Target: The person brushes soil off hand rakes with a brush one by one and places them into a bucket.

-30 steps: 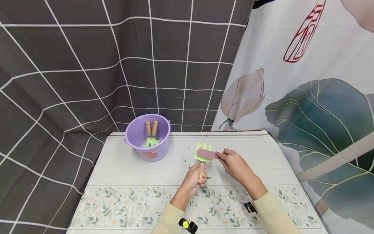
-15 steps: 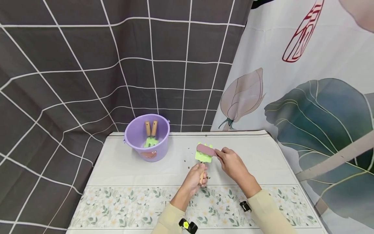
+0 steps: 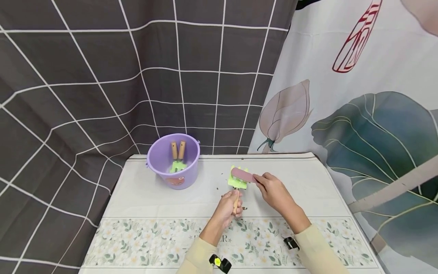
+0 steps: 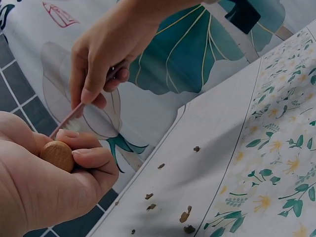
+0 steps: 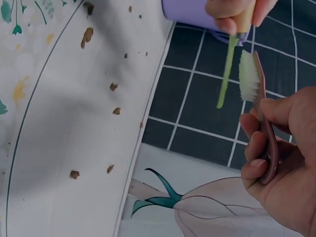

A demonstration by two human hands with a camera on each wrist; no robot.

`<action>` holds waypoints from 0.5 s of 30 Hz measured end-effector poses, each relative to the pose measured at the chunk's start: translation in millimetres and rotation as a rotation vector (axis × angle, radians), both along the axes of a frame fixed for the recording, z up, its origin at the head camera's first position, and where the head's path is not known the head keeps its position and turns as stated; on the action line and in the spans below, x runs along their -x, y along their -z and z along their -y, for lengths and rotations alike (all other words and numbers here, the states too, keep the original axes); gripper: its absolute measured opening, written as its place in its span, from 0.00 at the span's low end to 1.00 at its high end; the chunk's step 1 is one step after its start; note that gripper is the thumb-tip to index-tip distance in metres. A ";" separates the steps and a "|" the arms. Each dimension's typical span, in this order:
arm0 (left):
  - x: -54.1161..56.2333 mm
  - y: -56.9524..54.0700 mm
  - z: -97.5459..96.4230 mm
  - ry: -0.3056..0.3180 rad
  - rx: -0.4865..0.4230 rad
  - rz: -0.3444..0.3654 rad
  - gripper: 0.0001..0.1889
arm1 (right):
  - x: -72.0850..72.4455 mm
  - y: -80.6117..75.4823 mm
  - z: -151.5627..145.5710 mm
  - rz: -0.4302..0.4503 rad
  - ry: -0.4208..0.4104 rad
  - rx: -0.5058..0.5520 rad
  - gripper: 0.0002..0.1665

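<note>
My left hand point(image 3: 226, 207) grips the wooden handle of a small green hand rake point(image 3: 236, 184), its tines pointing away from me. The handle's round end point(image 4: 57, 157) shows inside the curled fingers in the left wrist view. My right hand point(image 3: 276, 192) holds a pink scrubbing brush point(image 3: 242, 174) by its handle, across the rake's tines, hiding part of them. Pale bristles point(image 5: 248, 76) face the rake in the right wrist view, where a small gap shows between brush and rake. Both are held above the table.
A purple bucket point(image 3: 191, 175) stands at the table's back left, holding green tools with wooden handles point(image 3: 181, 150). Brown crumbs point(image 4: 185, 214) lie scattered on the white, flower-bordered tablecloth point(image 3: 154, 201). A dark checked curtain point(image 3: 202, 87) and a printed white one hang behind.
The brush has shifted up the rake head toward the tine tips and tilted a little, with the right hand moving slightly. The left hand still grips the rake in nearly the same spot.
</note>
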State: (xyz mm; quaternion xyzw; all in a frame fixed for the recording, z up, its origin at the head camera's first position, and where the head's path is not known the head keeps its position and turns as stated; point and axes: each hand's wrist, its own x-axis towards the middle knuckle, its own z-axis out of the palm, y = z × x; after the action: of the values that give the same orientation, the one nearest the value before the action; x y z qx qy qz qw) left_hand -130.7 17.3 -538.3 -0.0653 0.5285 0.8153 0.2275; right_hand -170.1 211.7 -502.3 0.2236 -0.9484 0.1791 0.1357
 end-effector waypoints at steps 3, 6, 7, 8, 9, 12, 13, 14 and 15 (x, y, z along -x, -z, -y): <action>0.2 1.1 0.5 0.003 -0.009 0.010 0.16 | -3.8 -3.1 -0.5 0.036 -0.046 0.022 0.17; -0.1 1.9 0.2 0.009 -0.021 0.008 0.14 | -5.4 -3.3 0.0 0.058 -0.083 0.030 0.17; -0.1 2.0 -0.1 0.012 -0.025 0.007 0.13 | -5.3 -2.5 0.1 0.060 -0.088 0.027 0.17; 0.0 2.1 -0.6 0.015 -0.028 0.007 0.13 | -4.8 -1.4 0.0 0.056 -0.092 0.021 0.17; 0.1 2.2 -1.0 0.019 -0.028 0.005 0.13 | -4.2 -0.1 -0.1 0.045 -0.092 0.010 0.17; 0.4 2.4 -2.3 0.023 -0.021 0.005 0.13 | -1.4 2.7 -0.7 -0.004 -0.093 -0.022 0.16; 0.4 2.7 -2.7 0.023 -0.016 0.002 0.13 | -0.4 3.3 -1.0 -0.019 -0.092 -0.028 0.16; 0.5 2.9 -3.1 0.021 -0.012 0.001 0.13 | 0.8 3.9 -1.2 -0.037 -0.092 -0.037 0.15; 0.4 3.2 -3.5 0.021 -0.009 -0.002 0.13 | 1.8 4.4 -1.3 -0.054 -0.090 -0.045 0.15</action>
State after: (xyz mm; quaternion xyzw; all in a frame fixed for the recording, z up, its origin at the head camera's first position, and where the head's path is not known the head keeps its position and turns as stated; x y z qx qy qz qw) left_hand -131.1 20.8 -541.6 -0.0579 0.5258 0.8153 0.2356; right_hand -171.9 213.0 -506.6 0.2737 -0.9372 0.1577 0.1481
